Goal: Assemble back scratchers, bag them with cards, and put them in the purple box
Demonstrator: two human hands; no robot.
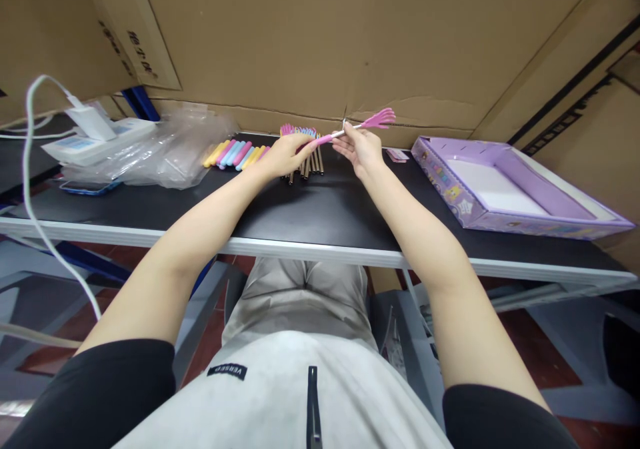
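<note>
My left hand (285,155) is closed round the pink grip of a small back scratcher (373,121) with a thin metal shaft and a pink claw head. My right hand (361,147) pinches the metal shaft near its middle, holding the scratcher above the black table (320,209). Just under my left hand lies a bundle of several more scratchers (306,162) with metal shafts and coloured heads. A row of loose pastel grips (235,153) in yellow, pink and blue lies to the left of it.
An open purple box lid (505,185) sits on the right of the table. On the left are a crumpled clear plastic bag (173,152), a white power strip with charger and cable (95,132), and a phone (85,187). Cardboard walls stand behind the table.
</note>
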